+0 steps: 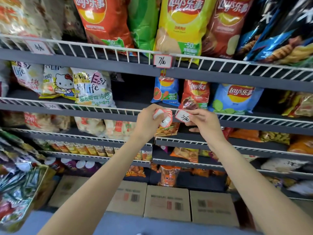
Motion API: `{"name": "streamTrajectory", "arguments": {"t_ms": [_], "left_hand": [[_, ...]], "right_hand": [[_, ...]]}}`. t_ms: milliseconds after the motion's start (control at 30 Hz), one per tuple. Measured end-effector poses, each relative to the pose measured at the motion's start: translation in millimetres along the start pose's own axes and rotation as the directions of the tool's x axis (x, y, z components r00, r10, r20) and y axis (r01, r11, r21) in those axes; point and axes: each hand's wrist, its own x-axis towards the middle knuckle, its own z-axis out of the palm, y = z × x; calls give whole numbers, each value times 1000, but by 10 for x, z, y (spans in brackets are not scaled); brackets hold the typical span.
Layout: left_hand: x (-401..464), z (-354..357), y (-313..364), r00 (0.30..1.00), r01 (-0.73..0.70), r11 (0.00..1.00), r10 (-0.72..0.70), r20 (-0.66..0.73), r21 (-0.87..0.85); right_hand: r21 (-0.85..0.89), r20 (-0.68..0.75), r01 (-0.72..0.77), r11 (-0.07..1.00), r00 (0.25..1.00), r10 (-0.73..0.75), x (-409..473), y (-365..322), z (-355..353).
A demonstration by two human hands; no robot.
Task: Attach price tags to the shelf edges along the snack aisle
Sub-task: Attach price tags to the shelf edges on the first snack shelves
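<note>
Bright, even overhead light is being cast across the snack shelves. Glare is being reflected off the glossy yellow chip bag point(179, 26). Deep shadow is being held under the shelf boards. Straight shelf rails point(101, 46) are being bent by wide-angle distortion, and the edges are being smeared by blur.

The left hand point(149, 118) hides most of the tag stack point(163, 117); its writing is unreadable.
</note>
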Motion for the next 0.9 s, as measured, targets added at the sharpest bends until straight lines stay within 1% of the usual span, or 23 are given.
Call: {"name": "streamTrajectory", "arguments": {"t_ms": [167,300,367,433,500,633,733,900], "left_hand": [[126,361,7,991,-20,1000,17,130,20],[223,671,78,980,16,1000,-17,198,9],[279,844,117,977,7,1000,-13,211,27],[337,1017,163,980,14,999,-20,200,32],[387,1183,204,980,27,998,-38,198,59],[441,1472,238,971,105,985,-132,202,138],[460,1662,273,969,132,974,-166,182,183],[378,1793,335,972,155,980,-174,155,127]], "right_hand": [[-79,-158,28,997,987,-40,59,265,-315],[-145,-213,40,989,974,-71,109,398,-557],[-203,-229,52,978,968,-99,161,427,-684],[-282,-214,79,956,966,-143,244,471,-815],[-356,-170,117,927,968,-187,342,510,-950],[-430,-85,172,887,970,-229,500,528,-1183],[-442,-29,208,873,969,-245,601,588,-1317],[-415,37,252,874,965,-261,665,684,-1386]]}}
